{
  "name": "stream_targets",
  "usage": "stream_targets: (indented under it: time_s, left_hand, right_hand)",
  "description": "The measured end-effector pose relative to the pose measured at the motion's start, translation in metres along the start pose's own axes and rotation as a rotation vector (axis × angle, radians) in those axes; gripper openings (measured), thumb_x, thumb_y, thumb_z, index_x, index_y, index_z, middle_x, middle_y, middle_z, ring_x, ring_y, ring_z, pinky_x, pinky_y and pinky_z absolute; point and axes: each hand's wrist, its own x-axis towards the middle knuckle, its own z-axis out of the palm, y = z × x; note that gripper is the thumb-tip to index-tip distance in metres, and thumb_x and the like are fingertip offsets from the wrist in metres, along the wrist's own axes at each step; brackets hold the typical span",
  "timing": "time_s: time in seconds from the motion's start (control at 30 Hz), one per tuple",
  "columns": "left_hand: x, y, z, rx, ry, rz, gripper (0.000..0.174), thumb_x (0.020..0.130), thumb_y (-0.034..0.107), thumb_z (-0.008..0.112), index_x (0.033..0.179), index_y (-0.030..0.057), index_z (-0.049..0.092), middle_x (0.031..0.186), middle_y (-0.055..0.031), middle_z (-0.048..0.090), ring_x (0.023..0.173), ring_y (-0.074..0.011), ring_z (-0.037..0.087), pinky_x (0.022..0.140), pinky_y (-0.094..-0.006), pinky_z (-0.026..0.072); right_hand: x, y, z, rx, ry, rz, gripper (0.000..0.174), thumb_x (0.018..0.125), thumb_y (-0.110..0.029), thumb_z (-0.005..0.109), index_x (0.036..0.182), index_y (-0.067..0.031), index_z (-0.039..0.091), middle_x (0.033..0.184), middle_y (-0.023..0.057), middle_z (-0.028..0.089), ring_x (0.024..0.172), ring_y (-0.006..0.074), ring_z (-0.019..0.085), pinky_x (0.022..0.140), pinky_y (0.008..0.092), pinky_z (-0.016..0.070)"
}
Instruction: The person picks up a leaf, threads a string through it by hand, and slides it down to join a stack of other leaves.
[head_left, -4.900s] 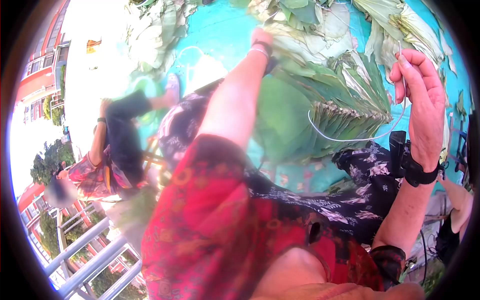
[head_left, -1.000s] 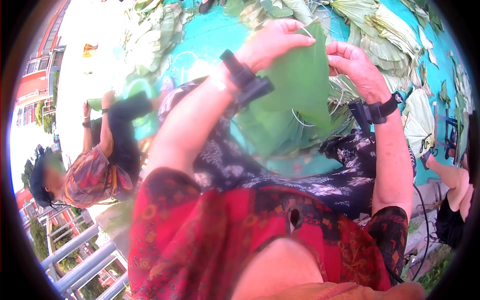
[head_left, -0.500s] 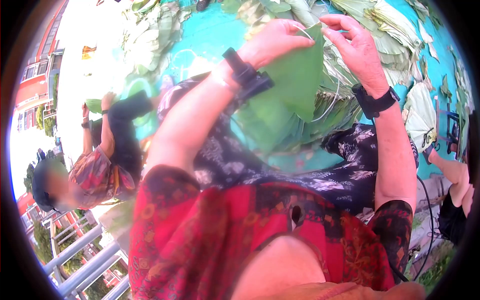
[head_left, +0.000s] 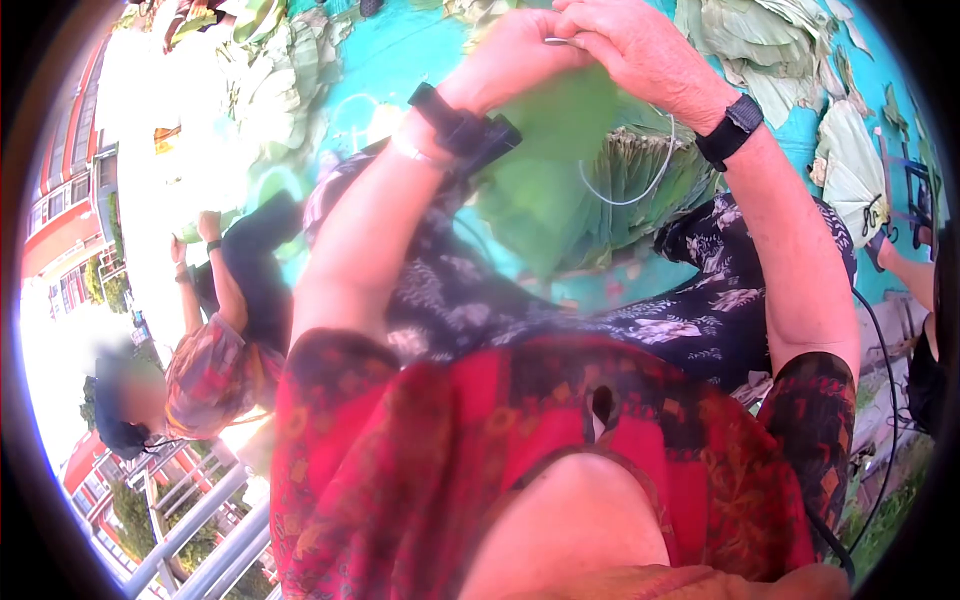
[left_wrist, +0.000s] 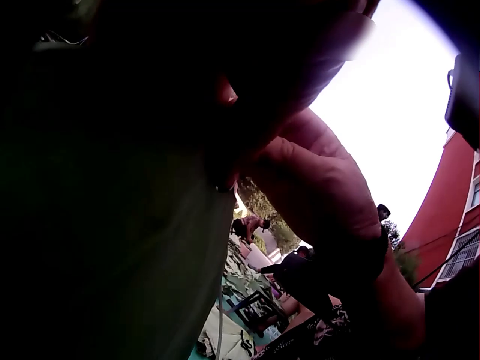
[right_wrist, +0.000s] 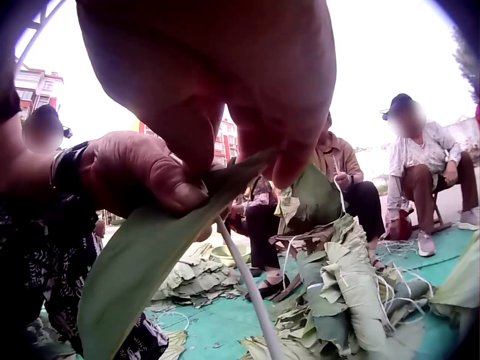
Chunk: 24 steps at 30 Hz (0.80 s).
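The green leaf [head_left: 560, 125] is held up before the person, above the lap. The left hand [head_left: 515, 50] and right hand [head_left: 640, 45] meet at its top edge, both pinching it. A white string [right_wrist: 251, 292] hangs below the fingers. Beneath lies a leaf bundle [head_left: 650, 170] on a turquoise mat [head_left: 400, 70].
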Motion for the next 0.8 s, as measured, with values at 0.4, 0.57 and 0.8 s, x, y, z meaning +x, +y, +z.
stream_targets:
  time_s: [0.4,0.57,0.8]
  left_hand:
    - [0.01,-0.029,-0.004,0.151,-0.183,-0.192,0.022,0.083,0.019,0.069,0.098,0.0032,0.07,0.085,-0.0049,0.069,0.076,-0.0108,0.064,0.069,-0.0271,0.0518]
    - [0.031,-0.098,-0.005,0.47,-0.346,-0.076,0.037,0.081,0.022,0.073,0.108,-0.0027,0.066,0.092,-0.0083,0.07,0.084,-0.0134,0.065,0.076,-0.0269,0.0523]
    - [0.033,-0.173,0.022,0.671,-0.425,-0.047,0.038,0.08,0.03,0.072,0.105,0.0013,0.068,0.101,-0.0126,0.069,0.094,-0.0231,0.063,0.084,-0.0341,0.0488]
  right_hand:
    - [0.015,-0.027,-0.025,0.569,0.192,0.311,0.01,0.09,-0.004,0.054,0.096,-0.0008,0.061,0.098,0.0065,0.064,0.093,0.0166,0.06,0.085,0.0271,0.0468]
    - [0.026,-0.022,-0.041,0.863,0.321,0.461,0.014,0.095,-0.009,0.052,0.103,0.001,0.058,0.095,0.0065,0.064,0.092,0.0146,0.06,0.087,0.0273,0.0479]
    - [0.015,-0.032,-0.06,0.747,0.366,0.379,0.015,0.096,-0.011,0.051,0.104,0.0003,0.057,0.095,0.0079,0.064,0.091,0.0163,0.06,0.087,0.0286,0.0473]
